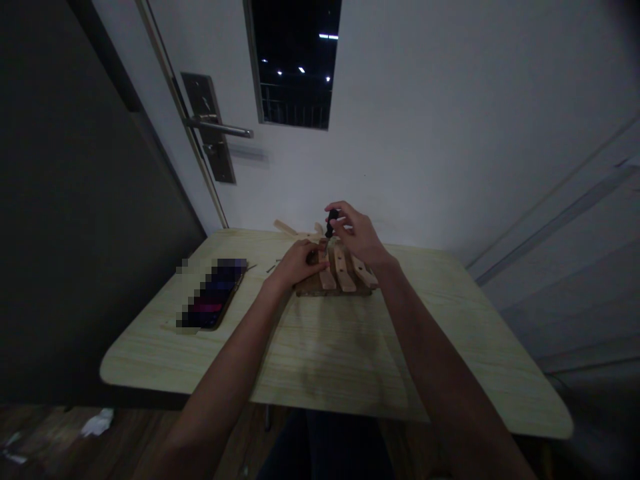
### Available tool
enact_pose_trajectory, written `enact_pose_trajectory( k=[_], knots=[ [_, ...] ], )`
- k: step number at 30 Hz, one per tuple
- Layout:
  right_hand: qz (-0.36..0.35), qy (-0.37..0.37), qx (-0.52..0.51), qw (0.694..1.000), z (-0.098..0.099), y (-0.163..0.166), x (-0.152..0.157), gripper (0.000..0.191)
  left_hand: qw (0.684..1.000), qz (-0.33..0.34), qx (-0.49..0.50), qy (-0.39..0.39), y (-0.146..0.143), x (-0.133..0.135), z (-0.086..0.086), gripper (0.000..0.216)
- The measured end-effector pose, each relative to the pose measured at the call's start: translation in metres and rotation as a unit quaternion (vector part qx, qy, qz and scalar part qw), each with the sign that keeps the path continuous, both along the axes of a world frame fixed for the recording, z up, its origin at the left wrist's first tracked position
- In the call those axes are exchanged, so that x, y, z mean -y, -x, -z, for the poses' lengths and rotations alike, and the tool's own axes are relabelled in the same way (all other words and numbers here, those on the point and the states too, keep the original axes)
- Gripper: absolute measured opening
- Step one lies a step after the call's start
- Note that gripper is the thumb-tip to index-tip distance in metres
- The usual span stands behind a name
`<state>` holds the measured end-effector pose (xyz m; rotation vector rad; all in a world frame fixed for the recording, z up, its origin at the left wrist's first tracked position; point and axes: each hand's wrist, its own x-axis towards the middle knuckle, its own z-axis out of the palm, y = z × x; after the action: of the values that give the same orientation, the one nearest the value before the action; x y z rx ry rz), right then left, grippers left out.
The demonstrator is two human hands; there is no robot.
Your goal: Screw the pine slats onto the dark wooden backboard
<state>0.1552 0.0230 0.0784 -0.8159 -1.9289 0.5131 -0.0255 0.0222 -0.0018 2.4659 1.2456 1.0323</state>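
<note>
My right hand (356, 230) is closed around the black handle of a screwdriver (331, 222), held upright with its lower end over a wooden piece. Below it lies a dark brown wooden board (311, 287) bearing three pale, angled wooden strips. Holes show in the middle strip (344, 268) and the right strip (364, 272). My left hand (299, 261) rests at the board's left side, its fingers on the left strip (327, 279). Whether those fingers pinch anything small is hidden. Behind the board another pale wooden piece (286, 228) lies on the table.
A phone (215, 293) with a lit, partly pixelated screen lies on the left of the pale wooden table (440, 320). A few thin screws or nails (271, 269) lie left of the board. Behind the table stands a white door with a metal handle (225, 129).
</note>
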Motion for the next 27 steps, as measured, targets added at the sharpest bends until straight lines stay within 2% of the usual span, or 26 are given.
enact_pose_trajectory(
  k=[7,15,18,27],
  knots=[
    [0.006,-0.019,0.006,1.0,0.0014,-0.003,-0.0033,0.042,1.0,-0.006,0.004,0.009,-0.0007,0.0,-0.001,0.036],
    [0.026,-0.049,0.038,0.998,-0.0059,-0.0005,0.001,0.032,1.0,-0.003,0.002,0.014,-0.0006,0.0014,-0.0009,0.034],
    [0.035,-0.049,0.038,0.997,-0.0062,0.0008,0.0011,0.025,1.0,-0.003,0.006,0.01,-0.0004,0.0008,0.0006,0.034],
    [0.038,-0.01,-0.015,0.999,-0.0011,0.0049,0.0003,0.026,1.0,0.0,0.012,0.008,-0.0007,0.0005,0.0009,0.035]
  ],
)
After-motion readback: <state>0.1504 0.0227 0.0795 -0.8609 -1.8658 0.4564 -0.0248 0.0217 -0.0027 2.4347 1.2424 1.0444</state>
